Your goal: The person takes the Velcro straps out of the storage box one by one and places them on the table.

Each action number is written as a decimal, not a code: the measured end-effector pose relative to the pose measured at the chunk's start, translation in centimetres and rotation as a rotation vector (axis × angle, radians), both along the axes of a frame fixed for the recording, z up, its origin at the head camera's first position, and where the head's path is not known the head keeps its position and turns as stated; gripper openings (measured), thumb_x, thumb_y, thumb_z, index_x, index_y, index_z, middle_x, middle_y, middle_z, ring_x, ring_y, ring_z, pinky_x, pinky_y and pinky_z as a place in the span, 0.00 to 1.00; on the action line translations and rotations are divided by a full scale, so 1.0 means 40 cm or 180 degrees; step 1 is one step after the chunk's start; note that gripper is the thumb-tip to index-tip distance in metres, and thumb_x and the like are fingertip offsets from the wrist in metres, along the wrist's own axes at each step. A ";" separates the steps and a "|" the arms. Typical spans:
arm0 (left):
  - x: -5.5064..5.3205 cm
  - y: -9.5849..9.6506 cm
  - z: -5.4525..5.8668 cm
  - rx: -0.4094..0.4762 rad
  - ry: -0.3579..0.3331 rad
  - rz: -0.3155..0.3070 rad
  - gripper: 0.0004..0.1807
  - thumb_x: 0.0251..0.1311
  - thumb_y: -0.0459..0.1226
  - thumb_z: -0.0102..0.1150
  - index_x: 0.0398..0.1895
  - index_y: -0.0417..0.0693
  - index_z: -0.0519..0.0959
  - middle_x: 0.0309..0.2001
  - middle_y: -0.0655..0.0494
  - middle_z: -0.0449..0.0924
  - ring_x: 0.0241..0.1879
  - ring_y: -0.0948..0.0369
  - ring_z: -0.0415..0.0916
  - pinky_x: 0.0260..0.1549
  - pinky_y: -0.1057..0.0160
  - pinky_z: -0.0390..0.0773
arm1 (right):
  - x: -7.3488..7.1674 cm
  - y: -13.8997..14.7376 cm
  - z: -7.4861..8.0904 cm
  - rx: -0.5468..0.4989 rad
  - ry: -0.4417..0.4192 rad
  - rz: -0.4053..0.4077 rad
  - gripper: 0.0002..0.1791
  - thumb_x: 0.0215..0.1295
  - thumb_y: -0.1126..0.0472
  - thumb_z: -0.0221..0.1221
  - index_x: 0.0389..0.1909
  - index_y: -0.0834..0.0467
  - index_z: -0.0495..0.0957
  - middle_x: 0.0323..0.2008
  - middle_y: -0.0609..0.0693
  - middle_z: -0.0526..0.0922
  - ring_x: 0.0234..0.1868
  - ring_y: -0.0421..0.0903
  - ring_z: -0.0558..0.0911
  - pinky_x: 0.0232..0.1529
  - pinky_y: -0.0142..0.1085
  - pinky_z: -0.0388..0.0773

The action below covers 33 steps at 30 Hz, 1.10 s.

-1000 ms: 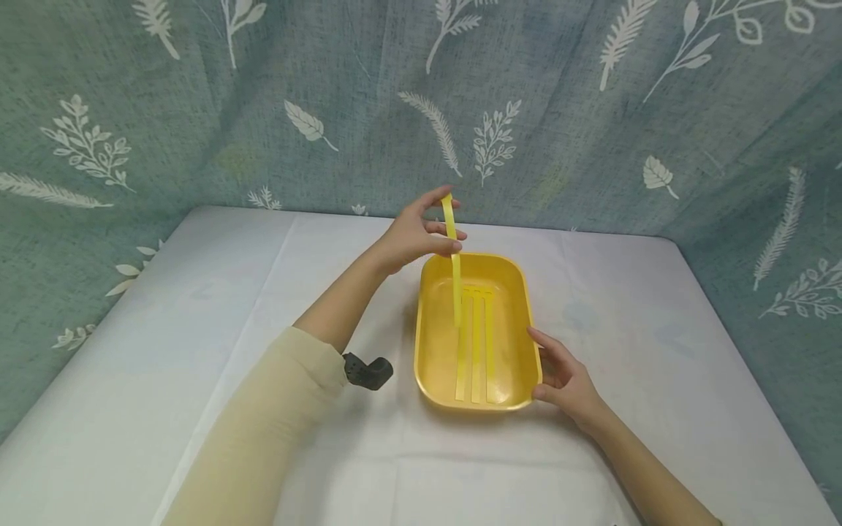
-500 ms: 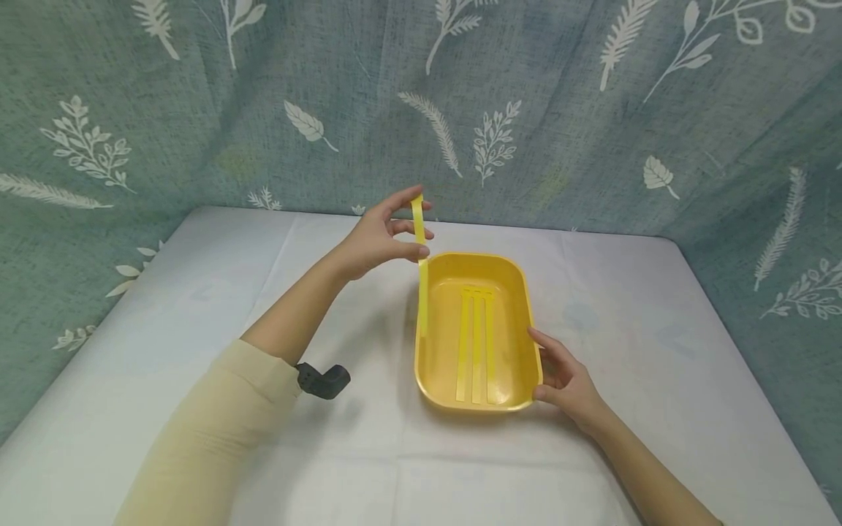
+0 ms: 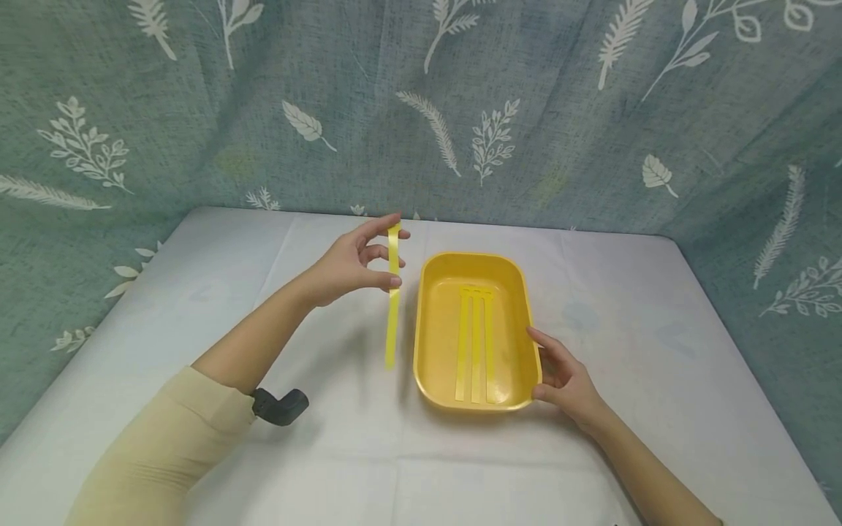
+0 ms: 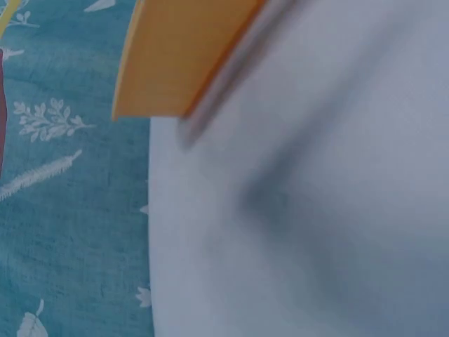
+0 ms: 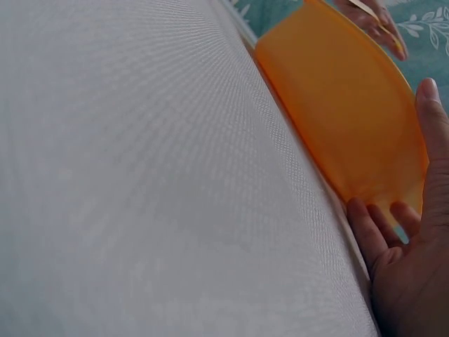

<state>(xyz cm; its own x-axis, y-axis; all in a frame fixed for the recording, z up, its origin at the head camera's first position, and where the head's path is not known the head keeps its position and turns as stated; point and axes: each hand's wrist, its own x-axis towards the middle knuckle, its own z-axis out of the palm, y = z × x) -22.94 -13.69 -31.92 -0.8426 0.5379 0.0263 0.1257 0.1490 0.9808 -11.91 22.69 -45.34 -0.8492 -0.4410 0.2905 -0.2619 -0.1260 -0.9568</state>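
My left hand [image 3: 351, 264] pinches a flat yellow plastic strip [image 3: 392, 321] with a wider top end. It hangs upright over the white cloth, left of the tray. Three similar yellow strips [image 3: 476, 343] lie side by side in the yellow tray [image 3: 434, 391]. At the tray's right side, my right hand [image 3: 571, 380] holds the near corner, with thumb and fingertips at its edge. The right wrist view shows several bent fingers [image 5: 365, 225] against the tray's outer wall. In the left wrist view, the tray [image 4: 186, 56] shows at the top and the held strip [image 4: 8, 15] at the corner.
A white cloth [image 3: 625, 453] covers the table. Behind it hangs a blue-green curtain [image 3: 368, 58] with white leaf prints, which also rises at both sides. A black wrist camera [image 3: 281, 406] sticks out from the left sleeve [image 3: 151, 446].
My left hand has carried the strip from over the tray leftward past its rim, then lower and nearer. The right hand and tray have stayed in place.
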 end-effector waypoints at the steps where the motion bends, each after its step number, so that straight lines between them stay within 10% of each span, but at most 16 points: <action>1: 0.004 -0.006 -0.008 -0.0001 -0.0042 -0.0009 0.50 0.49 0.26 0.67 0.74 0.55 0.51 0.67 0.53 0.62 0.53 0.51 0.73 0.39 0.58 0.82 | 0.000 0.000 0.001 -0.0007 -0.0017 -0.0001 0.44 0.59 0.56 0.64 0.71 0.64 0.52 0.65 0.50 0.64 0.60 0.41 0.72 0.46 0.34 0.79; 18: 0.067 -0.078 -0.168 -0.0067 -0.0197 -0.0224 0.49 0.49 0.26 0.66 0.74 0.54 0.52 0.69 0.42 0.58 0.48 0.49 0.73 0.39 0.64 0.81 | -0.001 -0.001 -0.003 0.0028 0.0098 -0.0061 0.43 0.60 0.56 0.64 0.71 0.65 0.53 0.65 0.50 0.65 0.59 0.40 0.73 0.45 0.33 0.80; 33: 0.046 -0.071 -0.243 -0.0455 0.0070 -0.0101 0.50 0.45 0.24 0.69 0.72 0.44 0.54 0.64 0.42 0.67 0.42 0.60 0.72 0.33 0.68 0.79 | 0.000 -0.002 -0.003 0.0028 0.0095 -0.0044 0.43 0.60 0.56 0.64 0.71 0.66 0.53 0.65 0.51 0.64 0.59 0.41 0.73 0.45 0.34 0.79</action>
<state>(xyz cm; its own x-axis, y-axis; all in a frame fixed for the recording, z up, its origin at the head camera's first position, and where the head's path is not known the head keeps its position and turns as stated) -21.12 -16.55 -41.63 -0.8251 0.5639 -0.0342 0.1538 0.2825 0.9469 -11.91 22.62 -45.44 -0.8461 -0.4321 0.3120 -0.2921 -0.1137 -0.9496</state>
